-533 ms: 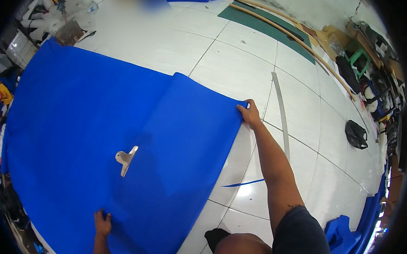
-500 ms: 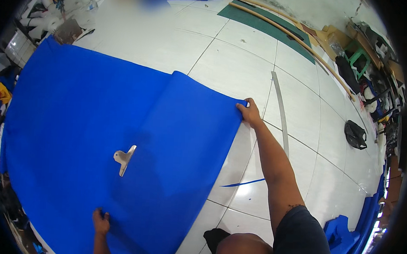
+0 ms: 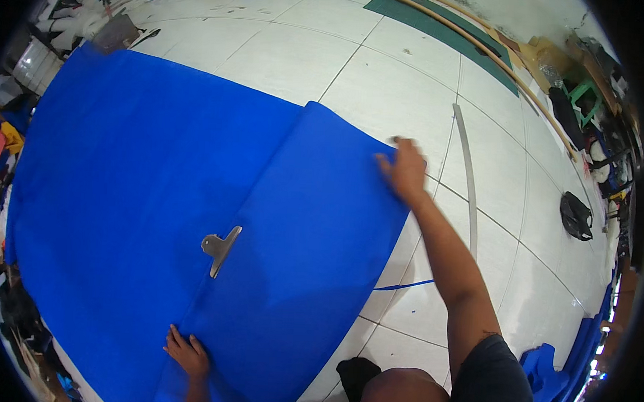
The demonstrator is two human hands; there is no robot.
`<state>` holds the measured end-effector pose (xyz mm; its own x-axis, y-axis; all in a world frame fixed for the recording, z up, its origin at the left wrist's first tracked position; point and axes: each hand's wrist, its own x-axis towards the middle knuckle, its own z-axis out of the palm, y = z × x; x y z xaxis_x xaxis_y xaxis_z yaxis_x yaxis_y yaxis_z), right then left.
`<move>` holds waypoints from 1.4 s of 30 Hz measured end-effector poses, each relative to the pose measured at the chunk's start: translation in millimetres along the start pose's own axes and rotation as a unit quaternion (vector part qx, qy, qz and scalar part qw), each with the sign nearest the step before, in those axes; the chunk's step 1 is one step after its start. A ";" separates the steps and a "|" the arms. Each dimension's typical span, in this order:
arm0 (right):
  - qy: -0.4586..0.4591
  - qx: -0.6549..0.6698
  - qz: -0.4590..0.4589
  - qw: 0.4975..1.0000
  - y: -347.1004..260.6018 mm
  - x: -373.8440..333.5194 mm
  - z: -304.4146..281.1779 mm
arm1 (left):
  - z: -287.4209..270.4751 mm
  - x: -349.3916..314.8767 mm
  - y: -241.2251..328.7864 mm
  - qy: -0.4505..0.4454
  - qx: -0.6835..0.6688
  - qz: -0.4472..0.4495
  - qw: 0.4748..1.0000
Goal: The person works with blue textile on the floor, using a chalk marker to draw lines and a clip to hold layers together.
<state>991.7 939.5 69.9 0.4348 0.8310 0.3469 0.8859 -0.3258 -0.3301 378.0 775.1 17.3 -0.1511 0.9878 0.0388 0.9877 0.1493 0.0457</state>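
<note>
A large sheet of bright blue fabric [image 3: 114, 185] spreads over the floor, with its right part folded over as a second layer [image 3: 314, 222]. A silver bulldog clip [image 3: 220, 251] sits at the fold line. My left hand [image 3: 187, 353] lies flat on the fabric near the bottom, fingers spread across the fold line. At the upper right corner of the folded layer, my right hand [image 3: 407, 170] is over the edge, its thumb and fingers apart and slightly blurred. Nothing shows between them.
White floor tiles surround the fabric. A grey metal strip [image 3: 467, 171] and a thin blue scrap [image 3: 404, 284] lie to the right. Wooden poles [image 3: 486, 54] cross a green mat [image 3: 416, 20] at the back. A black bag [image 3: 576, 216] and blue cloth [image 3: 544, 376] sit farther right.
My right hand has let go of the fabric corner and opened. My left hand has flattened onto the cloth by the fold. The view has shifted, and the folded layer looks flatter.
</note>
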 end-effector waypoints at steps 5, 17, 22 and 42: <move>-0.198 0.197 -0.353 0.893 -178.8 -56.1 50.2 | 14.4 -6.4 5.0 0.015 0.009 -0.044 0.999; -0.236 0.170 -0.343 0.893 -335.5 -128.1 115.4 | 10.8 -3.8 6.5 -0.024 0.022 -0.046 0.998; -0.189 0.353 -0.248 0.882 -335.1 -94.5 92.9 | 16.3 -1.7 3.0 -0.017 0.026 -0.042 0.999; -0.406 0.032 0.124 0.905 64.5 -153.2 -94.9 | -23.7 57.6 64.1 -0.025 -0.103 0.065 0.992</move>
<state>997.6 748.4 78.8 0.3354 0.8013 -0.4955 0.7547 -0.5433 -0.3677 431.7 840.4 46.1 -0.0165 0.9998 0.0090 0.9690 0.0138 0.2465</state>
